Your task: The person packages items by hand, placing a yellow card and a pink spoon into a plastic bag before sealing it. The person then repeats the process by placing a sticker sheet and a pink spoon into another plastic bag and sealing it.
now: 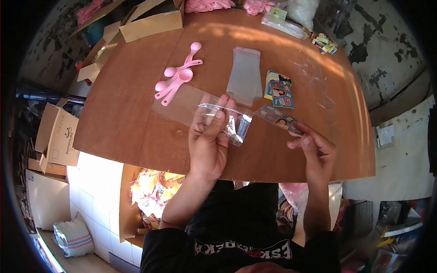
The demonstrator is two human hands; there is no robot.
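Observation:
My left hand (211, 143) is closed on a clear plastic bag (182, 105), whose mouth end flares out by the fingers while its long body stretches left over the table. Pinched at one corner in my right hand (315, 148) is a printed card (278, 119), its other end close to the bag's mouth. Beyond that card lies a stack of similar printed cards (279, 91). A pile of flat clear bags (244, 75) sits in the middle of the table. Several pink spoons (175, 77) lie grouped left of the pile, near the held bag's far end.
The brown wooden table (123, 104) has a curved edge. Cardboard boxes (152, 22) and pink items (209, 4) stand along its far side. Small packets (324, 44) lie at the far right. Below the near edge is a carton of colourful wrappers (154, 191).

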